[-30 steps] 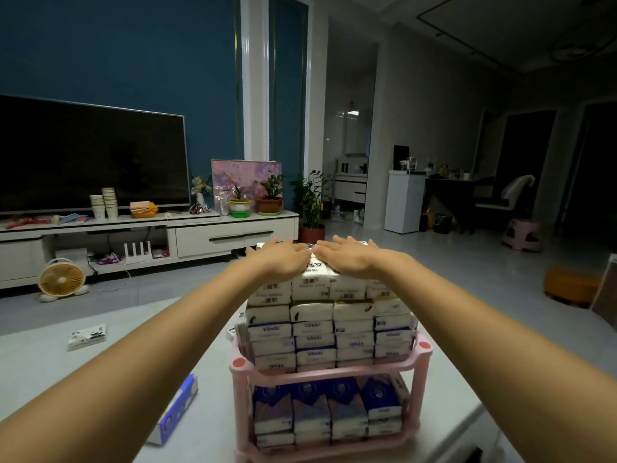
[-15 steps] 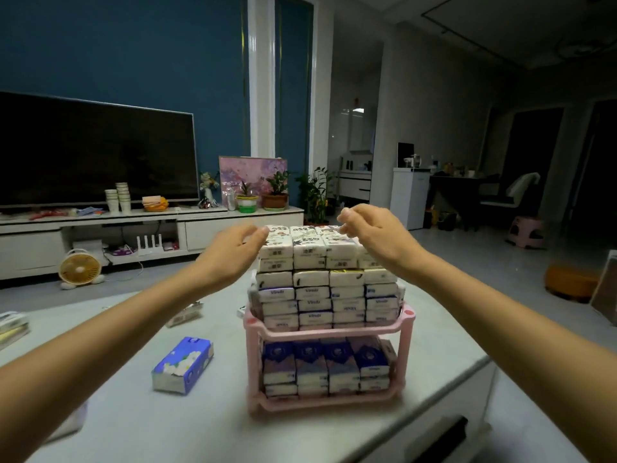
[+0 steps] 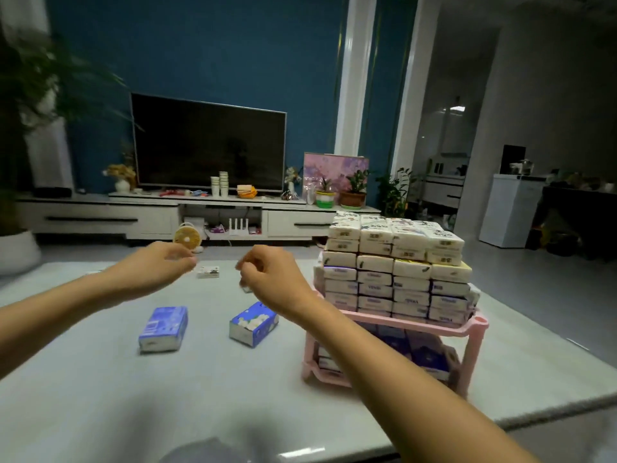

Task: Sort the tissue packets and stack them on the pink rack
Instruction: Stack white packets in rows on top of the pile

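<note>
Both hands have left the stack & swung left: a moment ago they pressed the top of the tall pile of white plastic-wrapped tissue packets (image 3: 395,262) on the two-tier pink plastic rack (image 3: 475,327), which stands on the right of the pale grey table (image 3: 100,396). Now the left hand (image 3: 157,270) and right hand (image 3: 270,279) hover empty, fingers loosely curled, above two blue tissue packets (image 3: 163,329) lying centre-left, near side. A small white packet (image 3: 208,272) lies farther off. Judging by this, the stack is settled; loose pkts come next, prob. for the rack's lower tier.
</note>
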